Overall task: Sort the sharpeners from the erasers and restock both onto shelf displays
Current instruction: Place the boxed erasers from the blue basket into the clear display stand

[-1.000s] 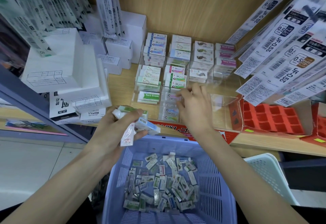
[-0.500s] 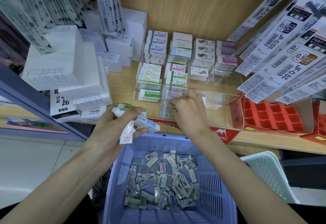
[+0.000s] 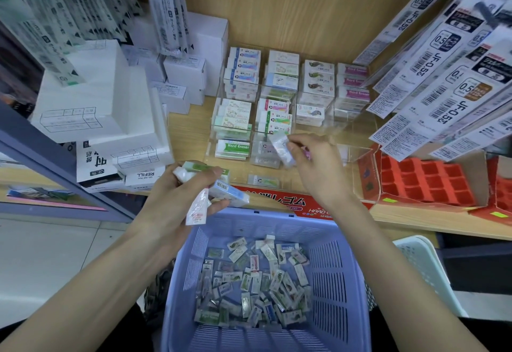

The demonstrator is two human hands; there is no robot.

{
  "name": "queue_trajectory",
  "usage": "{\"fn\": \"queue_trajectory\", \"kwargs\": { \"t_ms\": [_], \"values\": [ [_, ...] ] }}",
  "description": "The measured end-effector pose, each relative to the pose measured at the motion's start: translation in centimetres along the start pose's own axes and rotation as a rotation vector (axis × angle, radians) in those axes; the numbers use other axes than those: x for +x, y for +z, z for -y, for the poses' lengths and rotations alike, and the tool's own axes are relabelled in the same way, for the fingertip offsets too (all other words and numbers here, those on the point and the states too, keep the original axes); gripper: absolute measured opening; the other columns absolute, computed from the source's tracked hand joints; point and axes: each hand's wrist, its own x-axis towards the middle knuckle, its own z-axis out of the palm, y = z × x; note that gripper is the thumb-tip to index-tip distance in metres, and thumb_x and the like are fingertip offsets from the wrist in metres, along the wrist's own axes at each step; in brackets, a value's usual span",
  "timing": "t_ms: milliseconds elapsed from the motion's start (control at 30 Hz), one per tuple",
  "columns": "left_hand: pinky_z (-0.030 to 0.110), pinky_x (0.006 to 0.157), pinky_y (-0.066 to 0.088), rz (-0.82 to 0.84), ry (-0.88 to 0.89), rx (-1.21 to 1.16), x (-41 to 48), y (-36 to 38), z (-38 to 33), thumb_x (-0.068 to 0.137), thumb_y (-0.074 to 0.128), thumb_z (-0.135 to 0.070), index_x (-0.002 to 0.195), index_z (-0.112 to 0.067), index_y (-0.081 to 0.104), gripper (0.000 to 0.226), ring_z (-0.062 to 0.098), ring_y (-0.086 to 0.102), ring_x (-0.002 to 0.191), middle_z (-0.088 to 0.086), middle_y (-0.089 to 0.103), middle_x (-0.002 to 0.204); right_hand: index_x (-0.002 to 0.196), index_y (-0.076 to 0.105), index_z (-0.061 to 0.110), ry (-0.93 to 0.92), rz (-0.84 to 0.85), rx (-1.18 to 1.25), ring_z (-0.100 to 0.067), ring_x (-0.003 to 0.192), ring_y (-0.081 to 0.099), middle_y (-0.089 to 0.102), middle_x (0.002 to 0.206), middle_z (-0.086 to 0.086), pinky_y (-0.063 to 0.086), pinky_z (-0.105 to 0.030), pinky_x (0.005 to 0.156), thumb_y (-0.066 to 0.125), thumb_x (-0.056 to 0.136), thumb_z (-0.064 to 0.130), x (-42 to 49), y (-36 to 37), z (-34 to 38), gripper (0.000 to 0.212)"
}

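A clear acrylic display (image 3: 357, 132) on the wooden shelf holds stacks of boxed erasers (image 3: 241, 74) in tiered compartments. My right hand (image 3: 318, 168) hovers over its front row and pinches a small wrapped eraser (image 3: 281, 148) by one end. My left hand (image 3: 177, 196) grips a bundle of erasers (image 3: 221, 188) above the near shelf edge, among them a green-sleeved one, a blue-and-white one and a red-and-white packet hanging down. Below both hands a lilac plastic basket (image 3: 332, 274) holds several loose small erasers (image 3: 249, 279).
White refill boxes (image 3: 91, 102) are stacked at the left. Hanging pen-refill packs (image 3: 454, 74) crowd in from the upper right. Red cardboard trays (image 3: 426, 180) sit to the right of the display. A white basket (image 3: 421, 268) stands beside the lilac one.
My right hand has lifted out of the front compartment and swung slightly right, now with a wrapped eraser pinched in its fingers. My left hand has kept its bundle still.
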Motion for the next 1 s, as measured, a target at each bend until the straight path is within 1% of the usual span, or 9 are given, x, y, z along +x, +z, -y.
{"fn": "queue_trajectory", "kwargs": {
  "t_ms": [100,200,400,567,667,733,833,933,1000],
  "values": [
    [0.035,0.066,0.060,0.000,0.001,0.000,0.0,0.1,0.0,0.071,0.068,-0.008,0.081,-0.010,0.050,0.021,0.010,0.067,0.062,-0.002,0.061,0.065,0.113,0.069,0.015,0.016,0.118,0.097,-0.023,0.105,0.055,0.066,0.101,0.007,0.041,-0.032,0.094,0.055,0.094,0.018,0.2,-0.3,-0.3,0.023],
    [0.036,0.065,0.060,0.001,-0.005,-0.008,0.1,0.1,0.0,0.073,0.067,-0.007,0.083,-0.009,0.049,0.020,0.011,0.067,0.061,-0.002,0.061,0.063,0.109,0.070,0.019,-0.058,0.228,-0.065,-0.019,0.105,0.047,0.071,0.097,0.006,0.035,-0.035,0.098,0.061,0.090,0.025,-0.1,0.6,-0.2,0.022],
    [0.033,0.063,0.059,0.002,-0.018,-0.007,0.3,-0.1,0.2,0.077,0.066,-0.006,0.086,-0.008,0.050,0.018,0.015,0.066,0.066,0.005,0.058,0.077,0.095,0.072,0.026,-0.140,0.260,-0.207,-0.008,0.095,0.035,0.054,0.075,0.018,0.020,-0.026,0.081,0.064,0.087,0.035,0.1,1.2,0.2,0.015],
    [0.032,0.064,0.058,0.015,-0.025,0.002,0.5,-0.3,0.2,0.076,0.066,-0.007,0.082,-0.009,0.052,0.016,0.021,0.067,0.074,0.011,0.059,0.087,0.096,0.075,0.029,-0.242,0.365,-0.367,-0.011,0.095,0.029,0.064,0.101,0.017,0.014,-0.026,0.077,0.052,0.093,0.044,0.0,1.0,0.1,0.027],
    [0.033,0.066,0.059,0.018,-0.027,-0.004,0.4,-0.4,0.2,0.072,0.068,-0.009,0.084,-0.008,0.051,0.021,0.020,0.069,0.071,0.012,0.061,0.088,0.110,0.069,0.037,-0.280,0.426,-0.420,-0.013,0.098,0.034,0.065,0.093,0.015,0.015,-0.026,0.085,0.048,0.096,0.041,0.0,0.4,0.1,0.026],
    [0.035,0.068,0.059,0.019,-0.032,-0.003,0.4,-0.3,0.1,0.067,0.069,-0.011,0.087,-0.008,0.051,0.027,0.020,0.069,0.071,0.014,0.061,0.093,0.118,0.064,0.034,-0.281,0.407,-0.429,-0.012,0.095,0.034,0.066,0.091,0.009,0.016,-0.025,0.088,0.045,0.096,0.031,0.3,0.2,0.3,0.029],
    [0.036,0.068,0.060,0.015,-0.027,-0.013,0.4,-0.2,0.0,0.069,0.069,-0.010,0.085,-0.007,0.051,0.025,0.017,0.068,0.066,0.011,0.058,0.087,0.112,0.059,0.023,-0.243,0.363,-0.427,-0.014,0.100,0.037,0.063,0.094,0.001,0.019,-0.027,0.086,0.039,0.093,0.020,0.8,0.4,0.9,0.028],
    [0.036,0.066,0.060,0.018,-0.029,-0.023,0.4,-0.2,-0.1,0.069,0.069,-0.010,0.082,-0.008,0.050,0.023,0.015,0.067,0.064,0.008,0.057,0.082,0.107,0.052,0.016,-0.238,0.459,-0.511,-0.017,0.102,0.039,0.054,0.088,-0.001,0.018,-0.030,0.088,0.021,0.092,0.033,0.5,1.5,1.1,0.038],
    [0.035,0.065,0.059,0.024,-0.027,-0.024,0.5,-0.3,-0.1,0.064,0.069,-0.012,0.080,-0.009,0.051,0.025,0.016,0.066,0.063,0.007,0.058,0.080,0.109,0.053,0.017,-0.209,0.459,-0.509,-0.015,0.104,0.039,0.057,0.089,-0.001,0.016,-0.031,0.094,0.017,0.094,0.034,0.2,2.1,0.8,0.042]
  ]
}}
